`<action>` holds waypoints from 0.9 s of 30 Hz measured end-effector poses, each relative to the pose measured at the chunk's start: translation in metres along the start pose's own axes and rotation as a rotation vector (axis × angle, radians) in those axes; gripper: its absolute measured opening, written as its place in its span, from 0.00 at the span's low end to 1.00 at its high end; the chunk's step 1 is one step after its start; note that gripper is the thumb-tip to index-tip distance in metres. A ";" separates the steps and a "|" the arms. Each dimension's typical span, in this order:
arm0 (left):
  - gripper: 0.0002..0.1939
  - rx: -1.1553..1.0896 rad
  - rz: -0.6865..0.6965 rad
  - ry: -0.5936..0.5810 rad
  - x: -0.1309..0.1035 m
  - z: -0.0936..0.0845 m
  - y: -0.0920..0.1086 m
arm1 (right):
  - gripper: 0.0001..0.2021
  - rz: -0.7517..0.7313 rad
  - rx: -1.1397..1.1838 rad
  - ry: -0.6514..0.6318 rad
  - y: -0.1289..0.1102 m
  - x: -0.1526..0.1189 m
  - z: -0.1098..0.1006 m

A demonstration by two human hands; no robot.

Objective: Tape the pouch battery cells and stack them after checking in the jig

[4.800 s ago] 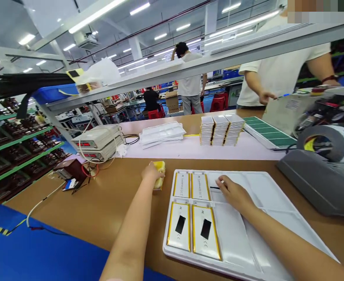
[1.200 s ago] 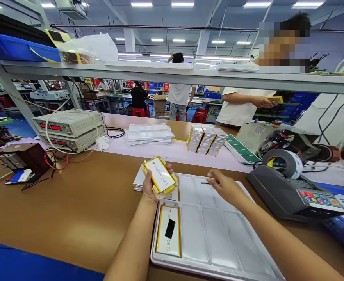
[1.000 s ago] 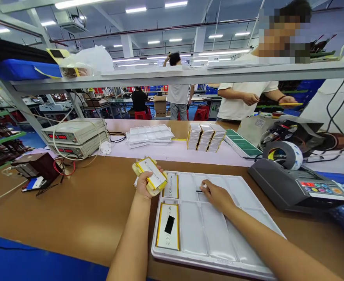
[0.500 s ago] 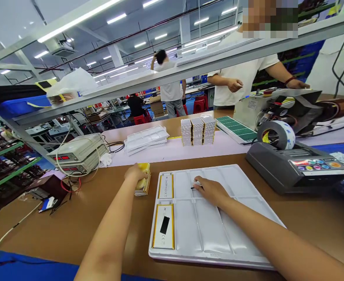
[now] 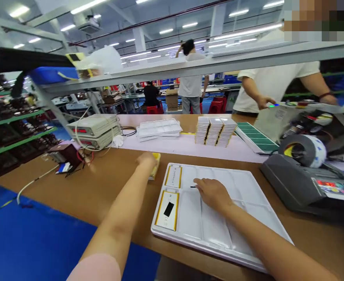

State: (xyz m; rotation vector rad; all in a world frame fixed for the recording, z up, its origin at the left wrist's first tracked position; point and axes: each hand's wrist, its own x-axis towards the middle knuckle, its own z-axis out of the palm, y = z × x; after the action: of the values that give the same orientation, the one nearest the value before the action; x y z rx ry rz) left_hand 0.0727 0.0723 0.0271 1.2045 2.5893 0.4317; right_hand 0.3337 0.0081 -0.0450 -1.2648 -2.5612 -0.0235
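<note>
My left hand (image 5: 147, 162) is on the small stack of battery cells (image 5: 156, 166) left of the tray; its fingers are blurred and partly hidden. Over the middle of the white compartment tray (image 5: 215, 246), my right hand (image 5: 212, 192) pinches a small black strip (image 5: 193, 187) between its fingertips. Two flat cells lie in the tray's left column: an upper cell (image 5: 173, 176) without a black patch, and a lower cell (image 5: 165, 218) bearing a black tape piece (image 5: 169, 209).
A tape dispenser (image 5: 294, 191) stands at the right. Behind are stacked cells (image 5: 214, 131), white trays (image 5: 159, 128) and a green-celled tray (image 5: 256, 137). Grey instruments (image 5: 94, 130) with cables sit at the left. A person (image 5: 277, 84) stands across the bench by a machine.
The camera view has turned left, shifting the scene to the right. My left hand remains at the cell stack and my right hand over the tray. The person's hand has reached onto the machine.
</note>
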 end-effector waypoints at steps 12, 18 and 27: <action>0.31 -1.355 0.275 -0.349 -0.041 0.005 -0.038 | 0.18 0.037 -0.077 -0.396 -0.086 -0.005 -0.016; 0.16 -1.757 0.279 -0.684 -0.068 0.069 -0.030 | 0.10 0.311 0.473 -0.430 -0.082 -0.006 -0.002; 0.15 -2.182 0.197 -0.951 -0.055 0.080 -0.044 | 0.27 0.394 1.012 -0.578 -0.088 -0.003 -0.010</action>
State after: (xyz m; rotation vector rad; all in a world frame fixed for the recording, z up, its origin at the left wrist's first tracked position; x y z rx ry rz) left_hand 0.1042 0.0155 -0.0575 0.3716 0.2715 1.4758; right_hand 0.2697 -0.0498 -0.0264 -1.3625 -2.0459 1.6691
